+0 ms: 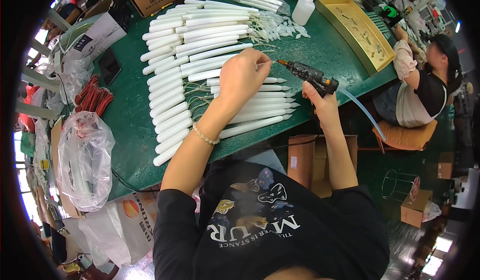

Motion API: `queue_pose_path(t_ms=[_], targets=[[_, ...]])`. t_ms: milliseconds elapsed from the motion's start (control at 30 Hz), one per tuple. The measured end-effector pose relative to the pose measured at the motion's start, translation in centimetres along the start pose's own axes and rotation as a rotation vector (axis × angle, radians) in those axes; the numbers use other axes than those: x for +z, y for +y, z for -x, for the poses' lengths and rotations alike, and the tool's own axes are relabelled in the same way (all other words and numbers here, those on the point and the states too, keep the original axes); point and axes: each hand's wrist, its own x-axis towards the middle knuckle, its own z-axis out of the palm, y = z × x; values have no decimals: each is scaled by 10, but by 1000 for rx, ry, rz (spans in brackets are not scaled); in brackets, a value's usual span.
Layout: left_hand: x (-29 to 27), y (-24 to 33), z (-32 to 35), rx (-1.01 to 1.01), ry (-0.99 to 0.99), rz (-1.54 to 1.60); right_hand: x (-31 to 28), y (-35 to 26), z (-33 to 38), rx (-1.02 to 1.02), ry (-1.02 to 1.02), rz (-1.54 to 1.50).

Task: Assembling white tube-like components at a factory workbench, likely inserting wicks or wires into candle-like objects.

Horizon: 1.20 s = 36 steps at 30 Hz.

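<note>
My right hand (322, 102) grips a black glue gun (307, 75) with an orange-brown nozzle; a long translucent glue stick (362, 111) trails from its back. The nozzle points at my left hand (245, 72), whose fingers are pinched together just left of the tip. A thin pale bit shows at those fingertips, too small to name. Below that hand lie white taper-shaped LED candles (260, 111) with pointed flame tips. Rows of white candle tubes (167, 107) with thin wires (199, 97) cover the table to the left and beyond, partly hidden by my left forearm.
Small translucent flame-shaped tips (285, 28) lie near a white squeeze bottle (303, 10). A gold tray (372, 62) stands at the far right of the green table (127, 145). Red wires (93, 97) and a plastic bag (85, 160) are left. A person (420, 87) sits at right.
</note>
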Motion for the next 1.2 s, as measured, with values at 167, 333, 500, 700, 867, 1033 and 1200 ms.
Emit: queue_pose_path(t_ms=[167, 333, 500, 700, 867, 1033, 1200], targets=[[-1, 1, 0, -7, -10, -1, 0, 1, -1, -13, -3, -30], [0, 0, 0, -1, -9, 1, -1, 0, -1, -1, -8, -20], [0, 0, 0, 12, 2, 1, -2, 4, -2, -8, -16, -21], [-1, 0, 0, 5, -6, 6, -3, 3, -1, 33, 4, -14], [0, 0, 0, 4, -2, 11, -2, 0, -1, 3, 0, -40], [-1, 1, 0, 11, 0, 1, -3, 2, -2, -6, -9, -48], [-1, 1, 0, -1, 4, 7, -3, 2, -3, -8, -17, -52]])
